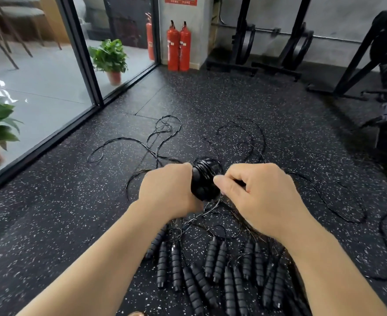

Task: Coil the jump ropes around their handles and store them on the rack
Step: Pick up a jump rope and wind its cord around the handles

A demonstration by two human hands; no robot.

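L hand [169, 190] grip: holds coiled bundle [205, 181] | R hand [258, 197] grip: pinches rope [210, 207]

Handles [213, 267] lie on floor [51, 224] below hands [169, 190].

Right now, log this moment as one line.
left hand grips coiled bundle | right hand pinches cord | loose handles on floor

Glossy coiled rope [205, 176], speckled rubber floor [74, 213]
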